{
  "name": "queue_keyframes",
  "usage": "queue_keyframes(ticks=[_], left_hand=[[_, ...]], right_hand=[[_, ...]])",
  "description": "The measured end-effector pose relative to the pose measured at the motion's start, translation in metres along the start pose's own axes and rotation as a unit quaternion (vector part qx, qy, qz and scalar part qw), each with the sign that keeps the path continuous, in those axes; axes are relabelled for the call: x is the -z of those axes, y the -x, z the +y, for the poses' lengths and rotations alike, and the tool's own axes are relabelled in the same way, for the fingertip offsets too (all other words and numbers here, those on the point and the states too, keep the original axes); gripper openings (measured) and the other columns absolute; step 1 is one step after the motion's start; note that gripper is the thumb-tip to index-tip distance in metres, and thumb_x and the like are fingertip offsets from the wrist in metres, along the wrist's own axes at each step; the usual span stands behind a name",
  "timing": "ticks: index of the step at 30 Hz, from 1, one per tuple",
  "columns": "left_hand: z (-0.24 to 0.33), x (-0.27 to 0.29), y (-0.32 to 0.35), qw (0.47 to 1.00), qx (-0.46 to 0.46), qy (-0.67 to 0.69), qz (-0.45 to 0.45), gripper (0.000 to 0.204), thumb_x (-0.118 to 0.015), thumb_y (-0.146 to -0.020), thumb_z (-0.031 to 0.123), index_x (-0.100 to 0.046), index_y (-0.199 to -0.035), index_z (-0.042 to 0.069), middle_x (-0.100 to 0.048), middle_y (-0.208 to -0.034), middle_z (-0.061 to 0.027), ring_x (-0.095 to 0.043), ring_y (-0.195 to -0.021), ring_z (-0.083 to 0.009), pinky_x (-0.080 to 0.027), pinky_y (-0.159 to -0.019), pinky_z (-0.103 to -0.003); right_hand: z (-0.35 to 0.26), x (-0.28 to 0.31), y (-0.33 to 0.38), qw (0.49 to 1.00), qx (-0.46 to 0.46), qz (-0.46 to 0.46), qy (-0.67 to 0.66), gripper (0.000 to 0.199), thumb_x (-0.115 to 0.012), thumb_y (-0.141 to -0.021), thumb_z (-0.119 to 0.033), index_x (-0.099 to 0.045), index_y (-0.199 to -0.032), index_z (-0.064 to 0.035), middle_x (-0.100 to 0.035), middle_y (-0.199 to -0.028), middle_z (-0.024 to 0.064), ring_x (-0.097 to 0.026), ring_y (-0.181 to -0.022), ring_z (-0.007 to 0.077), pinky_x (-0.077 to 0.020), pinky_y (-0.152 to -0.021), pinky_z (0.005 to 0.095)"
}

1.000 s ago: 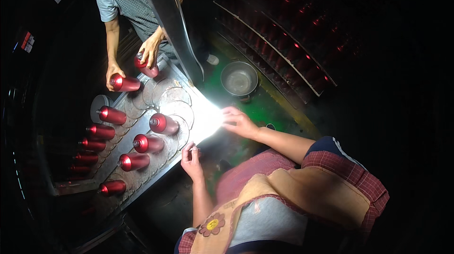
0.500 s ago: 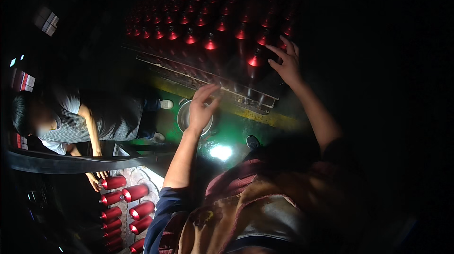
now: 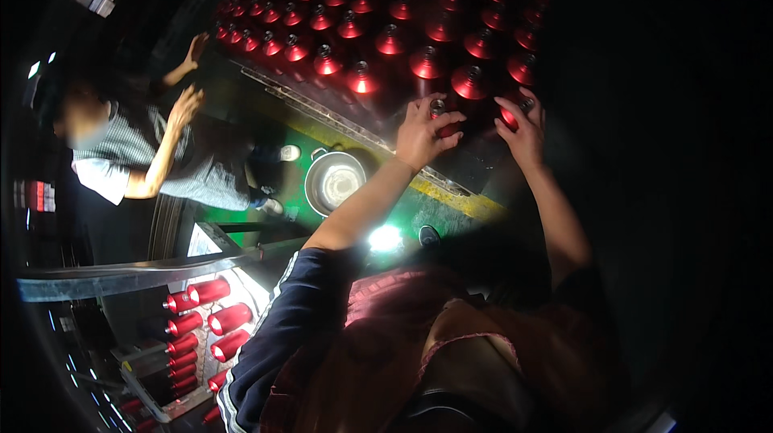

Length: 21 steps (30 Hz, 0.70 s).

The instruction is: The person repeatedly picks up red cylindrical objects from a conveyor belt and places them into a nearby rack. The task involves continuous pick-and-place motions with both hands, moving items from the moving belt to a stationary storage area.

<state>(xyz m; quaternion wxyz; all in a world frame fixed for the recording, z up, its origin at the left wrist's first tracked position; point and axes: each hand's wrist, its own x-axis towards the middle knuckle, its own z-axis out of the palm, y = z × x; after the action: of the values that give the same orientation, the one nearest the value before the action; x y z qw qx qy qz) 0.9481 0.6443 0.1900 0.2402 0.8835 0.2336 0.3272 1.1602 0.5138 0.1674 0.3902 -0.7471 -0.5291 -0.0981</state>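
Observation:
Rows of shiny red metal bottles (image 3: 390,41) with narrow threaded necks stand upright on a low platform ahead of me. My left hand (image 3: 415,139) has its fingers wrapped round the shoulder of one red bottle (image 3: 445,128) at the near edge, its neck showing between thumb and fingers. Just to the right, my right hand (image 3: 527,139) curls round the top of another red bottle (image 3: 509,119). Fingers and shadow cover much of both held bottles, and I cannot tell whether their bases are lifted.
A metal pot (image 3: 336,182) sits on the green floor beside the platform's yellow edge (image 3: 322,128). On the left stands a co-worker (image 3: 173,143), both hands raised. Below, behind a metal rail (image 3: 137,276), more red bottles (image 3: 230,319) lie on a lit surface.
My left hand has moved forward and right from above the pot onto a bottle. My right hand has closed round another. The co-worker's hands have left the lying bottles and gone up.

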Motion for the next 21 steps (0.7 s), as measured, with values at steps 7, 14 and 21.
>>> queue_keyframes(ticks=[7, 14, 21], left_hand=[[-0.034, 0.107, 0.155, 0.853, 0.313, 0.385, 0.162, 0.044, -0.077, -0.083, 0.012, -0.065, -0.125, 0.004, -0.062, -0.127, -0.0124, -0.061, -0.113, -0.02, -0.049, -0.099, -0.033], [-0.121, 0.16, 0.232, 0.318, 0.302, 0.86, 0.261, 0.043, -0.058, -0.096, 0.039, -0.056, -0.125, 0.008, -0.059, -0.124, -0.0153, -0.056, -0.115, -0.0328, -0.048, -0.101, -0.055], [-0.122, 0.179, 0.261, 0.627, 0.22, 0.68, 0.309, 0.036, -0.051, -0.099, 0.03, -0.057, -0.122, 0.003, -0.063, -0.115, -0.0199, -0.062, -0.104, -0.037, -0.057, -0.088, -0.046]], right_hand=[[-0.038, 0.052, 0.052, 0.839, -0.301, 0.026, -0.453, 0.045, -0.062, -0.092, -0.01, -0.054, -0.137, -0.0086, -0.052, -0.139, 0.0078, -0.056, -0.121, 0.0274, -0.0455, -0.104, 0.044], [-0.166, -0.105, 0.055, 0.002, -0.385, -0.34, -0.858, 0.056, -0.058, -0.094, -0.039, -0.047, -0.14, -0.0088, -0.042, -0.143, 0.0246, -0.045, -0.126, 0.0457, -0.0542, -0.095, 0.0542], [-0.246, -0.222, 0.03, -0.066, -0.401, -0.446, -0.797, 0.049, -0.055, -0.095, -0.034, -0.052, -0.134, -0.0054, -0.045, -0.14, 0.0249, -0.046, -0.12, 0.0478, -0.0575, -0.086, 0.0547]])
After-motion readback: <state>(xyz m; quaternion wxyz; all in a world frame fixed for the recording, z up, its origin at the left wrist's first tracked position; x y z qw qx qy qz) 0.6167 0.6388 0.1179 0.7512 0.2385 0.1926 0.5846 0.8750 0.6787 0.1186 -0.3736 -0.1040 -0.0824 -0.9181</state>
